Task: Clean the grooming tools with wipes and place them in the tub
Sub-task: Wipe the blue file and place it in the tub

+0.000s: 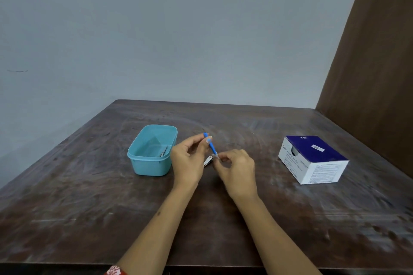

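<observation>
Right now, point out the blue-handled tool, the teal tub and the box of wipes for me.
blue-handled tool [211, 145], head view, on the middle of its blue handle.
teal tub [147, 164], head view, on its near outer wall.
box of wipes [316, 148], head view, on its dark blue top face.

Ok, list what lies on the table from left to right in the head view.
Teal tub → left hand holding the blue tool → right hand at the tool's lower end → blue and white box.
</observation>
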`<state>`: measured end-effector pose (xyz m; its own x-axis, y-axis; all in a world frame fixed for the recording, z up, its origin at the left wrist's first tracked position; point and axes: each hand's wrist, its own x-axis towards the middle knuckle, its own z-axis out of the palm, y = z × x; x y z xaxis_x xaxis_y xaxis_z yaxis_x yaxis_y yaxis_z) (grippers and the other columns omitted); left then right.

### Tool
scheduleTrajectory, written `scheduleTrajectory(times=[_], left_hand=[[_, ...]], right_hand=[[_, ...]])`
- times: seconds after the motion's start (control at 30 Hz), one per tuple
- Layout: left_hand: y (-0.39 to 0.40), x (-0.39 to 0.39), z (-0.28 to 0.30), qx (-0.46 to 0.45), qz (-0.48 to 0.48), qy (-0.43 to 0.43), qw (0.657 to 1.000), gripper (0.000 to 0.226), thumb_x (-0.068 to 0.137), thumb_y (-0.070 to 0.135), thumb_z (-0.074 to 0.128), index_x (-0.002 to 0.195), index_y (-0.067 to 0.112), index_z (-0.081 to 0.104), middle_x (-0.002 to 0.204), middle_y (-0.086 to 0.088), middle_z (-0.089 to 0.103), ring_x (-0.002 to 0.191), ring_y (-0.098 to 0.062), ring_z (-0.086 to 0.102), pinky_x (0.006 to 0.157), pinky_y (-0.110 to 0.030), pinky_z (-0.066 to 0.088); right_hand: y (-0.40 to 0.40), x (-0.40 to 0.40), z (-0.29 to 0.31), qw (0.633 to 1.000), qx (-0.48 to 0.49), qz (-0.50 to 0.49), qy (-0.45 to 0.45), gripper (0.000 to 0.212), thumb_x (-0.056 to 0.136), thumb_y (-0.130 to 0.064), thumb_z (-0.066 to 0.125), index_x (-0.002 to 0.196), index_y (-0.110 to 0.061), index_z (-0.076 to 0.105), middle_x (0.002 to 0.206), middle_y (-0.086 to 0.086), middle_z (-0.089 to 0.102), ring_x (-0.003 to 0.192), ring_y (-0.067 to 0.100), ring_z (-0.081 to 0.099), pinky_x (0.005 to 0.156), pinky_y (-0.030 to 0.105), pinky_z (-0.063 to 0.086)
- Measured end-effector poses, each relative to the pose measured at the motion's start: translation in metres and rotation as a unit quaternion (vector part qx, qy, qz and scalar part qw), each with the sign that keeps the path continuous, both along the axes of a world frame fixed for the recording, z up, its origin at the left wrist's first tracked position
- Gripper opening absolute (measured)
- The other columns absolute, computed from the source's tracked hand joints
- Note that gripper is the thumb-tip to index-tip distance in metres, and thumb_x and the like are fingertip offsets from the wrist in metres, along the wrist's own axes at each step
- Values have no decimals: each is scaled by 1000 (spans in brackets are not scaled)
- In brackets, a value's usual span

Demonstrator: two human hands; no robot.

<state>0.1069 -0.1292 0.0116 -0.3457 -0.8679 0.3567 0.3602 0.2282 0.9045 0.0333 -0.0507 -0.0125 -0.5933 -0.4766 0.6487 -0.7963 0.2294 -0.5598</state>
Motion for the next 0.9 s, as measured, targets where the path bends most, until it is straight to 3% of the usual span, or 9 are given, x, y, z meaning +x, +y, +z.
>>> scheduleTrajectory(times=[0.1, 0.17, 0.37, 0.5, 0.67, 0.9], left_hand=[[1, -1, -2, -21, 2, -23, 1000, 13, 80, 11, 70, 92, 15, 72, 80, -1, 72, 73, -13, 70, 72, -31, 57], [2, -1, -2, -33, 8, -31, 999, 16, 80, 11, 70, 96, 10, 71, 82, -5, 72, 72, -12, 70, 70, -27, 58], [4, 2, 3, -41, 22, -5, 999, 18, 82, 7, 68, 99, 3, 70, 77, -1, 70, 66, -6, 69, 61, -14, 54], [3, 2, 2, -57, 33, -14, 998, 19, 82, 10, 67, 99, 2, 70, 80, -5, 71, 68, -9, 70, 63, -17, 55], [4, 2, 4, -47, 32, 1, 998, 17, 82, 6, 66, 98, 0, 69, 77, -4, 70, 64, -6, 69, 59, -13, 52], [6, 2, 3, -65, 36, -7, 997, 19, 82, 7, 67, 100, 2, 70, 83, -8, 72, 70, -9, 70, 65, -17, 55]], right_hand=[[2, 2, 3, 999, 4, -1, 34, 9, 75, -12, 75, 84, -12, 74, 78, 1, 69, 78, 20, 57, 70, 14, 30], [1, 4, 4, 998, -10, 10, 54, 13, 74, -11, 76, 87, -12, 73, 78, 0, 69, 76, 19, 58, 72, 22, 40], [-2, -1, -1, 998, 32, -10, 50, 7, 75, -13, 74, 82, -13, 73, 72, 5, 68, 71, 28, 60, 69, 40, 49], [-1, 3, 2, 998, -9, 11, 60, 7, 79, -17, 71, 86, -16, 72, 75, -1, 68, 73, 21, 59, 70, 30, 42], [-1, 1, 1, 998, 34, -12, 56, 5, 79, -18, 72, 84, -17, 73, 74, 0, 68, 72, 23, 59, 70, 33, 40], [0, 4, 4, 997, -7, -26, 74, 12, 80, -27, 67, 88, -20, 73, 74, -4, 68, 70, 17, 60, 68, 27, 36]])
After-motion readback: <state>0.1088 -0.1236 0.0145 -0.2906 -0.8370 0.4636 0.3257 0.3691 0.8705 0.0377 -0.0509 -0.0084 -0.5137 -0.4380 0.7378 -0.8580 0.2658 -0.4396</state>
